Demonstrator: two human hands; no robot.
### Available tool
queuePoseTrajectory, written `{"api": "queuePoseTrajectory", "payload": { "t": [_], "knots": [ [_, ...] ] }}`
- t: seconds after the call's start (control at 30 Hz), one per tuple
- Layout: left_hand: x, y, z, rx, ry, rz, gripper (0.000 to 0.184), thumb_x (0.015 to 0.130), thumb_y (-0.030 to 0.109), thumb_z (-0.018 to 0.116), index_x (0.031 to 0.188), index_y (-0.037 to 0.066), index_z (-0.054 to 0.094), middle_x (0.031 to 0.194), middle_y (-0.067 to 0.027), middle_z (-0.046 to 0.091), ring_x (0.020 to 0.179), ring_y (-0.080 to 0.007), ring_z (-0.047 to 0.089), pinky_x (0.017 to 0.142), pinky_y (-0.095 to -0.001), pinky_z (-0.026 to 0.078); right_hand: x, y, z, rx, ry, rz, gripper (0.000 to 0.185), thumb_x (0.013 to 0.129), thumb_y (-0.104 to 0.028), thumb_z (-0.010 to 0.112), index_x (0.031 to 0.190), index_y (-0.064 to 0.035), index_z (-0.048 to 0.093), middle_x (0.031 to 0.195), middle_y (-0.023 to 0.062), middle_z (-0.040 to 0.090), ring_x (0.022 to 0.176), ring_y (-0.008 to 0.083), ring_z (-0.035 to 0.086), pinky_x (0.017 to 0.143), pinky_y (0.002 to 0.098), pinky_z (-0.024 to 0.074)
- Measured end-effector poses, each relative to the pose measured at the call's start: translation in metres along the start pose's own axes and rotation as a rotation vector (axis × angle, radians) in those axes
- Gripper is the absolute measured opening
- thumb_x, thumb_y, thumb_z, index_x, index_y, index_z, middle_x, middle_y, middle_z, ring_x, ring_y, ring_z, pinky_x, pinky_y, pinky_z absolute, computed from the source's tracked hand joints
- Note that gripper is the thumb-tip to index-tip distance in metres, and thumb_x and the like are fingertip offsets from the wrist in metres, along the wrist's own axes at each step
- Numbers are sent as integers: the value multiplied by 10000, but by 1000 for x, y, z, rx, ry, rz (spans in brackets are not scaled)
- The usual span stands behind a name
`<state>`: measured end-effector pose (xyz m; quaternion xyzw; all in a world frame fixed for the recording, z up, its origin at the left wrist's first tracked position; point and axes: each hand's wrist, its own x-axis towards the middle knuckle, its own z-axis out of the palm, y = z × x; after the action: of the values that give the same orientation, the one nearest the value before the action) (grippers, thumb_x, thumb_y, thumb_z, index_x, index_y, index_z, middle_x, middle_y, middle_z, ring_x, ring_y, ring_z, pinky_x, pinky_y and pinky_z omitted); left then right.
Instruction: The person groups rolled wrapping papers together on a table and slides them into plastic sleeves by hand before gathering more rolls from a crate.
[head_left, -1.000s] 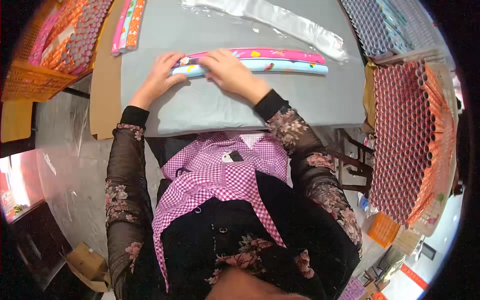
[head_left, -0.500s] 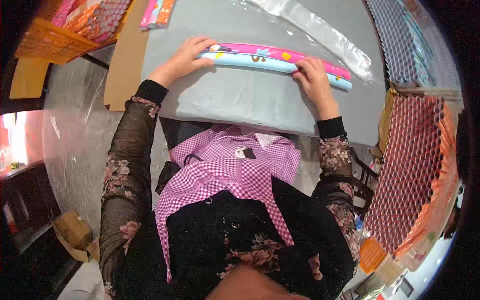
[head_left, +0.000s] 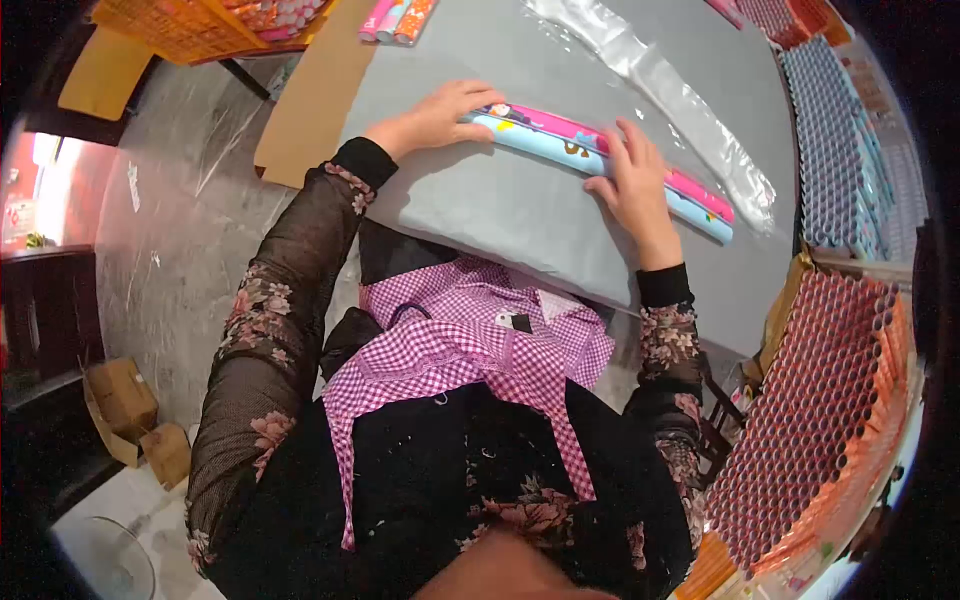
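Two slim printed rolls, which look like rolled paper, lie side by side across the table in front of me. The far one is a pink roll (head_left: 560,126); the near one is a light blue roll (head_left: 540,143) with small printed figures. My left hand (head_left: 445,117) holds their left ends, fingers over the far side and thumb along the near side. My right hand (head_left: 638,185) straddles both rolls right of their middle, fingers across the pink one and thumb against the blue one.
A clear plastic sleeve (head_left: 660,85) lies beyond the rolls on the grey table (head_left: 470,205). Three rolls (head_left: 398,20) sit at the far left edge, near an orange basket (head_left: 170,30). Stacked blue rolls (head_left: 835,150) and red-orange rolls (head_left: 800,400) line the right side.
The view has turned, so the table and rolls appear shifted right and more slanted. My right hand sits slightly farther left along the rolls, its fingers more spread. My left hand stays at their left ends.
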<state>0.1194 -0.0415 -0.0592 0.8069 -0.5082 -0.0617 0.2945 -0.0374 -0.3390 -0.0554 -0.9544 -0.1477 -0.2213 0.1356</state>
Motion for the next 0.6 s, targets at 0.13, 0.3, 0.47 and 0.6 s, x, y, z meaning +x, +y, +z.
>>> {"api": "queuePoseTrajectory", "payload": {
  "t": [0.13, 0.3, 0.47, 0.6],
  "knots": [
    [-1, -6, 3, -23, 7, 27, 594, 847, 280, 731, 1362, 73, 519, 1352, -158, 519, 1265, -324, 471, 1066, -419, 388, 35, -11, 21, 30, -80, -156, 829, 757, -449, 728, 1397, -15, 430, 1376, 185, 490, 1225, 378, 492, 1021, 453, 395],
    [-5, 0, 1, -346, 116, -148, 586, 892, 276, 679, 1400, 63, 480, 1357, -137, 534, 1271, -295, 485, 1066, -396, 400, 38, -14, 32, 67, -199, -151, 751, 814, -419, 689, 1390, -7, 437, 1285, 167, 557, 1165, 343, 525, 964, 425, 431],
    [-12, -6, -3, -1058, 544, -404, 608, 1047, 401, 425, 1466, -29, 329, 1401, -147, 514, 1306, -237, 484, 1080, -348, 407, 39, -19, 27, 32, -185, -138, 717, 818, -387, 692, 1374, -5, 450, 1284, 162, 554, 1154, 339, 526, 964, 435, 432],
    [-11, -4, 11, -1069, 687, -387, 731, 1047, 507, 308, 1440, -109, 299, 1418, -222, 474, 1314, -279, 476, 1118, -373, 363, 40, -22, 24, 49, -173, -138, 712, 818, -377, 696, 1373, -5, 451, 1288, 166, 552, 1162, 339, 526, 979, 432, 428]
  ]
}}
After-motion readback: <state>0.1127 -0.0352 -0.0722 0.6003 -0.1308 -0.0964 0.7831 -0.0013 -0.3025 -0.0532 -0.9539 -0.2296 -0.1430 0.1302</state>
